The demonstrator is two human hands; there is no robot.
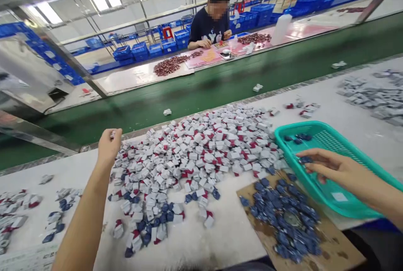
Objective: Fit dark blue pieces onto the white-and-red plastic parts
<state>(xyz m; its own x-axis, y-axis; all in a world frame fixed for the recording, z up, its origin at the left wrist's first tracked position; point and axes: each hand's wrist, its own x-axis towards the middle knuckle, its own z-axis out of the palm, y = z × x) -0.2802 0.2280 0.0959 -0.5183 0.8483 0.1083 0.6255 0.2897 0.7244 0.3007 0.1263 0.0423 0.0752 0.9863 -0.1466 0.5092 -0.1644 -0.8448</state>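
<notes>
My left hand (pixel 108 145) is raised over the far left edge of a large heap of grey-white and dark red plastic pieces (pixel 201 145). Its fingers are closed round a small pale piece, mostly hidden by them. My right hand (pixel 338 168) is over the green basket (pixel 340 130), thumb and fingers pinching a dark blue plastic piece (pixel 305 159). Several more blue pieces (pixel 297 138) lie at the basket's far end. Below it, a pile of dark blue pieces (pixel 283 216) rests on a brown board (pixel 333 241). Some grey pieces with blue parts (pixel 154 220) lie at the heap's near edge.
A green conveyor belt (pixel 138 113) with a few pale pieces runs behind the white table (pixel 233 229). Across it, a person (pixel 209 23) works at a bench with dark red piles. More grey pieces (pixel 374 94) lie at right and others (pixel 17 210) at left.
</notes>
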